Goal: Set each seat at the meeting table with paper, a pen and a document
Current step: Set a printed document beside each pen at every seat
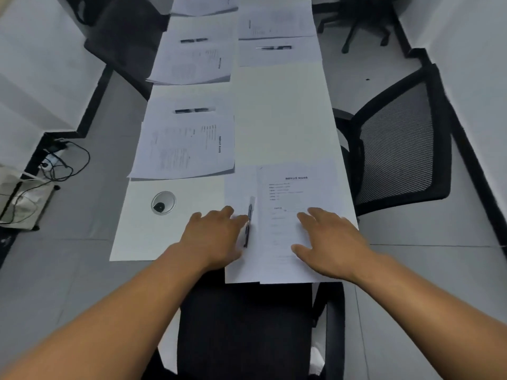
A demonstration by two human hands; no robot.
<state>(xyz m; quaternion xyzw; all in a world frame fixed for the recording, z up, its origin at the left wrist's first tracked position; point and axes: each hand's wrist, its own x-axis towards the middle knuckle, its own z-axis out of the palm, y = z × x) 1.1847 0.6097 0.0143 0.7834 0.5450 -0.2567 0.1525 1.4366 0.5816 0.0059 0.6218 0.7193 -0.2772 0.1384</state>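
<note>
At the near end of the long white table (282, 113) lies a printed document (290, 193) on top of blank paper (238, 259). A black pen (248, 226) lies lengthwise along the document's left edge. My left hand (214, 237) rests flat beside the pen, its fingertips touching the pen. My right hand (326, 239) lies flat on the document's right part, fingers spread. Further up the left side are two sets of paper and document, each with a pen (194, 110) (193, 40). A third set with a pen (274, 47) lies at the far right.
A black chair seat (241, 325) stands right under me at the table end. A mesh-backed chair (397, 144) stands at the right side, another chair (123, 42) at the left. A round cable port (163, 203) sits in the table. Cables (63, 163) lie on the floor at left.
</note>
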